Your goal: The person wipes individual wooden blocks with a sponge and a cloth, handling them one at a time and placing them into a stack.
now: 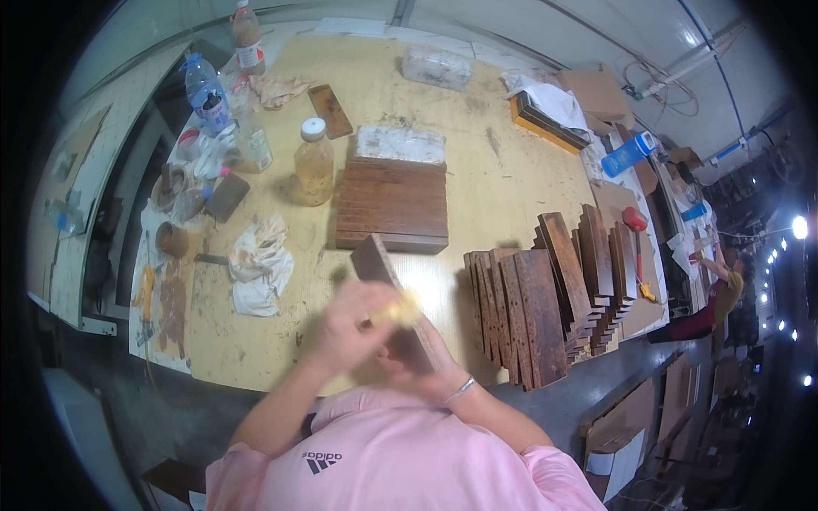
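Note:
A brown wooden board stands tilted on its edge above the near side of the table. My right hand grips its near end, a bracelet at the wrist. Against the board's upper edge, my left hand is closed on a small pale-yellow piece. Motion smears that piece, so I cannot tell whether it is sponge or cloth. Just beyond the board lies a neat stack of brown boards. To my right, several darker boards lean in uneven rows.
Left of the stack stands a white-capped jar of amber liquid. A crumpled stained cloth lies nearer me. Bottles crowd the far left of the table. A blue bottle and red-headed tool lie right. Another person works far right.

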The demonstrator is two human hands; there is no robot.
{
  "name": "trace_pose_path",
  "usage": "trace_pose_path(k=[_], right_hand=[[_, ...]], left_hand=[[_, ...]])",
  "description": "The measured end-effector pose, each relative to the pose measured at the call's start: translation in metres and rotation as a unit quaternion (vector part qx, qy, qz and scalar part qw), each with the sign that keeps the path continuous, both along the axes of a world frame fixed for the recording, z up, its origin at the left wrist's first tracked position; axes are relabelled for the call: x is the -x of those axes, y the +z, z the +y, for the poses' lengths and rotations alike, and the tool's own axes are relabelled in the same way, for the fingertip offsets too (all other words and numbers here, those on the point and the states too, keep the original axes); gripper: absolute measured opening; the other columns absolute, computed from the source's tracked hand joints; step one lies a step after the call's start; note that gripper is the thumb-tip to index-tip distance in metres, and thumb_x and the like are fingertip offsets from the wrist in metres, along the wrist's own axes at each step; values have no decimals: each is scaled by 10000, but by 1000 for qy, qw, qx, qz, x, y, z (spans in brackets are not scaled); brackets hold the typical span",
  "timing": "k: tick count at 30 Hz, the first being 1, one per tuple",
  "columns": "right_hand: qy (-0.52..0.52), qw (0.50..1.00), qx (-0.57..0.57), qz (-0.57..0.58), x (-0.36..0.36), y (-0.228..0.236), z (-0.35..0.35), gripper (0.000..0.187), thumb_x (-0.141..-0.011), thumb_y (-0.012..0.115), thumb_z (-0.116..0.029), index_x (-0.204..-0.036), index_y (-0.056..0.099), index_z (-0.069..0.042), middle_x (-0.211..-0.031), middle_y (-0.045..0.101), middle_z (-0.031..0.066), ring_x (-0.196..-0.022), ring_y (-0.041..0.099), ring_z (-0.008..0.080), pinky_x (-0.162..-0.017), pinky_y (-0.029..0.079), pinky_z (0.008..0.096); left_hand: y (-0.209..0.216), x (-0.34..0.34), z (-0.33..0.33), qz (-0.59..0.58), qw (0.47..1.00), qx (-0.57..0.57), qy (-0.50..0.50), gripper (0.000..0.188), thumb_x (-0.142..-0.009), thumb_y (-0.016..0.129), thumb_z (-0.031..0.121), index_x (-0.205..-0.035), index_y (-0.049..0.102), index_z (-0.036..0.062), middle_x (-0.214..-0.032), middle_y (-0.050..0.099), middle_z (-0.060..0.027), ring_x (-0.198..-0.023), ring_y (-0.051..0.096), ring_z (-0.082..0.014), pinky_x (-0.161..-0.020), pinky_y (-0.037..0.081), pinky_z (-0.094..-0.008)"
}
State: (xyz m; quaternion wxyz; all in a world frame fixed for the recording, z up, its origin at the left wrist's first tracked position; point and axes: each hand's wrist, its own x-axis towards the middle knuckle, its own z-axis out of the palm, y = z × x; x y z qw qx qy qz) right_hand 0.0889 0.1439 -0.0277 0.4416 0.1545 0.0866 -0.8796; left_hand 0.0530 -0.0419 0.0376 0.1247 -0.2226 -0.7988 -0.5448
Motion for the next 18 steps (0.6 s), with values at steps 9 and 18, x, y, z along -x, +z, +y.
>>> trace_pose_path(k=[9, 18], right_hand=[[35, 998, -37, 41, -14, 42, -14, 942, -926, 330, -763, -1505, 299, -22, -822, 484, 76, -542, 419, 136, -396, 315, 257], [47, 985, -102, 129, -10, 37, -8, 851, -935, 423, -622, -1512, 284, -13, -831, 484, 72, -542, 426, 132, -437, 338, 263]], left_hand=[[-19, 48, -54, -211, 937, -239, 141, 390, -804, 727, -20, -1189, 672, 2, -1136, 674, -105, -1029, 629, -163, -942, 488, -302], [-23, 46, -59, -183, 947, -226, 137, 396, -793, 739, -16, -1183, 676, 12, -1059, 693, -47, -885, 597, -97, -789, 474, -251]])
